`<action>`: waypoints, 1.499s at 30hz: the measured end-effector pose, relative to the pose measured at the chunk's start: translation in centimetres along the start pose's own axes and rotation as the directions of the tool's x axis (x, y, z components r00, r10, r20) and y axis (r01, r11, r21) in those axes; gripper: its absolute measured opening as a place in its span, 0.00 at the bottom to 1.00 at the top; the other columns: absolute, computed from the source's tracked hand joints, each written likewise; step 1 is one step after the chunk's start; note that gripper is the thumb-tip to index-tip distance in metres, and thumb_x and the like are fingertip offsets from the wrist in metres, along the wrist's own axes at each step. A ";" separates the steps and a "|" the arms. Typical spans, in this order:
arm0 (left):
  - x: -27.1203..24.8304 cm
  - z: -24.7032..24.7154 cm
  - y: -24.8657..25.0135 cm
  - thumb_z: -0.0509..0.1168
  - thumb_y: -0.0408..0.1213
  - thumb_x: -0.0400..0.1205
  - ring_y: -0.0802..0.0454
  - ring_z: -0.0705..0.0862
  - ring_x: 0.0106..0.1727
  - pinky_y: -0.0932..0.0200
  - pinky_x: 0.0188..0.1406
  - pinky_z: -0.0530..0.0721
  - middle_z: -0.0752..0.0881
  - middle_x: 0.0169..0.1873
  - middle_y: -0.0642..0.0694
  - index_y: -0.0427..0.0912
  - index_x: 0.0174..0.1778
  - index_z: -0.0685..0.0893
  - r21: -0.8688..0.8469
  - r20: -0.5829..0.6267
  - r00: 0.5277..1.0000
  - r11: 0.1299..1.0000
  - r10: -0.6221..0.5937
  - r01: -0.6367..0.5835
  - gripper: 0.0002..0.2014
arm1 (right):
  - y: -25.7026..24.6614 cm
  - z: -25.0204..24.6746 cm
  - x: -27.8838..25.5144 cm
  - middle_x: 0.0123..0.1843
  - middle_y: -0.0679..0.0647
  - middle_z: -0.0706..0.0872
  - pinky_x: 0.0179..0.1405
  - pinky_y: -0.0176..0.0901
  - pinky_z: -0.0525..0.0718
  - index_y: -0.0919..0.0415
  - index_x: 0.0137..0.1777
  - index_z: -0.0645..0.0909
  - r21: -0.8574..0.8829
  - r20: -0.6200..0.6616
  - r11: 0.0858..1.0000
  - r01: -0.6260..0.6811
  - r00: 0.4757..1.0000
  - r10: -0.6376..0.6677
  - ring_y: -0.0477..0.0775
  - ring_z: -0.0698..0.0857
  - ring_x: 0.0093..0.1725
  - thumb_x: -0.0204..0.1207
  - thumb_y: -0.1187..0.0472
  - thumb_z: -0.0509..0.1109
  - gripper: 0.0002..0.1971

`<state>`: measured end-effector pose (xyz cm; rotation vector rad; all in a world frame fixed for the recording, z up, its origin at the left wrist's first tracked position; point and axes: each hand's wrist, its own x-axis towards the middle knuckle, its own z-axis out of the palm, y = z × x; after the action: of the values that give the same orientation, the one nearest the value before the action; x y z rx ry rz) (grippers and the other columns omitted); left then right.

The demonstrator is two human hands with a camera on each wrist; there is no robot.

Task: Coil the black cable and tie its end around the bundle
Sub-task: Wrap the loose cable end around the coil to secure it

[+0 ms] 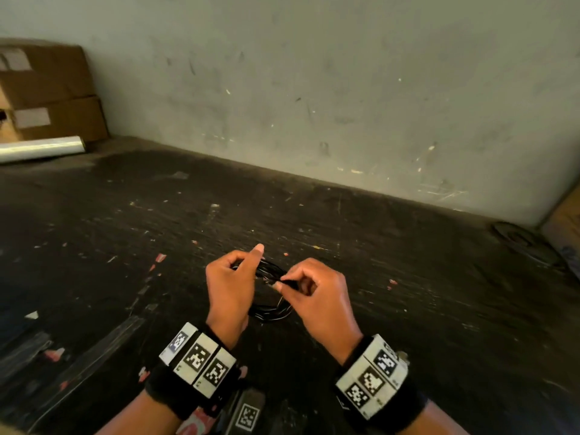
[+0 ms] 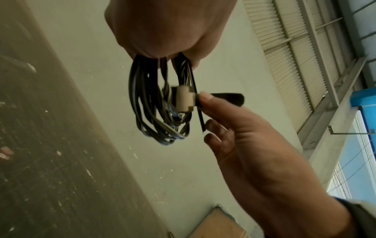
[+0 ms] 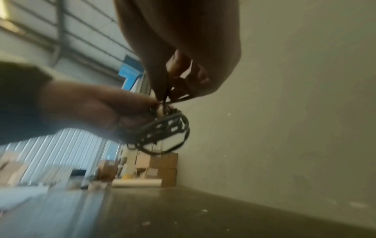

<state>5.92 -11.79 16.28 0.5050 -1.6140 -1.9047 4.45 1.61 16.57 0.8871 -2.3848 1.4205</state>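
Observation:
The black cable is wound into a small coil of several loops, held above the dark, scuffed surface. My left hand grips one side of the coil, fingers curled round the loops. In the left wrist view the coil hangs from that hand, and a small whitish connector sits against the loops. My right hand pinches the cable's loose end right beside the coil. The right wrist view is blurred but shows the coil below the right fingers.
Stacked cardboard boxes and a white roll stand at the far left against the grey wall. A dark round object and a cardboard edge are at the far right. Small scraps litter the surface.

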 end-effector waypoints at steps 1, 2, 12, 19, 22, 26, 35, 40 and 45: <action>-0.1 -0.1 0.1 0.71 0.37 0.78 0.51 0.82 0.32 0.52 0.38 0.82 0.85 0.28 0.39 0.34 0.31 0.87 -0.005 -0.008 1.000 1.000 0.000 0.000 0.11 | 0.3 0.2 -0.1 0.43 0.47 0.84 0.39 0.28 0.78 0.57 0.39 0.86 -0.074 -0.024 0.995 0.071 0.997 -0.073 0.43 0.82 0.40 0.68 0.64 0.79 0.05; -0.1 -0.1 0.2 0.71 0.37 0.78 0.51 0.83 0.33 0.52 0.39 0.82 0.85 0.29 0.39 0.34 0.32 0.87 -0.010 -0.012 1.000 1.000 -0.004 0.004 0.11 | 0.6 0.4 -0.1 0.47 0.48 0.82 0.43 0.30 0.78 0.57 0.39 0.86 -0.149 -0.040 0.980 0.132 0.989 -0.139 0.43 0.81 0.45 0.68 0.63 0.79 0.04; -0.5 -0.1 -1.1 0.71 0.38 0.77 0.46 0.87 0.33 0.46 0.37 0.90 0.86 0.32 0.35 0.39 0.31 0.87 -0.137 0.067 0.964 0.954 -0.258 0.265 0.10 | 1.7 0.8 0.3 0.56 0.58 0.88 0.49 0.50 0.89 0.62 0.43 0.82 -0.400 0.159 0.826 0.398 0.917 -0.365 0.55 0.88 0.53 0.67 0.69 0.73 0.06; -0.3 -0.1 -1.7 0.73 0.44 0.75 0.59 0.69 0.11 0.69 0.07 0.61 0.73 0.12 0.51 0.41 0.27 0.81 -0.103 0.233 0.864 0.872 -0.446 0.478 0.14 | 2.3 0.4 0.6 0.51 0.59 0.88 0.43 0.47 0.89 0.64 0.43 0.82 -0.435 0.204 0.777 0.454 0.891 -0.406 0.54 0.88 0.48 0.72 0.67 0.67 0.03; 0.0 -0.3 -1.9 0.73 0.44 0.74 0.59 0.64 0.10 0.68 0.09 0.57 0.67 0.11 0.52 0.44 0.20 0.80 -0.073 0.331 0.806 0.839 -0.490 0.540 0.17 | 2.7 0.2 0.7 0.51 0.58 0.88 0.44 0.47 0.89 0.63 0.43 0.82 -0.435 0.216 0.770 0.466 0.885 -0.413 0.54 0.87 0.49 0.73 0.67 0.65 0.05; 0.4 -0.4 -2.2 0.72 0.41 0.74 0.60 0.62 0.11 0.68 0.09 0.56 0.65 0.14 0.52 0.43 0.26 0.80 -0.117 0.419 0.756 0.796 -0.502 0.594 0.13 | 3.1 -0.3 0.7 0.53 0.58 0.89 0.49 0.49 0.89 0.63 0.44 0.84 -0.384 0.208 0.815 0.433 0.901 -0.381 0.54 0.88 0.52 0.71 0.69 0.70 0.04; 0.1 0.0 -2.9 0.71 0.38 0.76 0.60 0.63 0.12 0.67 0.08 0.58 0.66 0.14 0.52 0.41 0.32 0.82 -0.121 0.388 0.809 0.846 -0.442 0.520 0.08 | 3.2 -2.0 1.0 0.53 0.51 0.90 0.60 0.29 0.79 0.61 0.43 0.89 0.036 0.105 0.996 0.087 0.990 -0.091 0.39 0.86 0.55 0.69 0.65 0.78 0.04; -0.5 0.3 -2.9 0.71 0.38 0.76 0.60 0.63 0.12 0.67 0.09 0.57 0.67 0.14 0.52 0.41 0.32 0.82 -0.154 0.430 0.806 0.847 -0.406 0.509 0.08 | 3.3 -1.7 0.6 0.61 0.50 0.85 0.64 0.37 0.81 0.61 0.40 0.85 0.293 0.047 0.936 -0.193 0.981 0.188 0.42 0.83 0.63 0.70 0.66 0.76 0.02; -1.3 0.3 -2.4 0.72 0.38 0.73 0.60 0.63 0.13 0.66 0.11 0.56 0.67 0.14 0.52 0.42 0.28 0.85 -0.174 0.439 0.832 0.877 -0.339 0.449 0.09 | 2.7 -1.2 -0.1 0.42 0.59 0.91 0.47 0.41 0.88 0.66 0.40 0.85 0.522 0.016 0.790 -0.323 0.929 0.369 0.50 0.90 0.44 0.72 0.68 0.74 0.02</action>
<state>6.28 -10.49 13.84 0.3731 -1.5277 -2.6442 2.82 3.61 15.21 0.4686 -2.2033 2.2672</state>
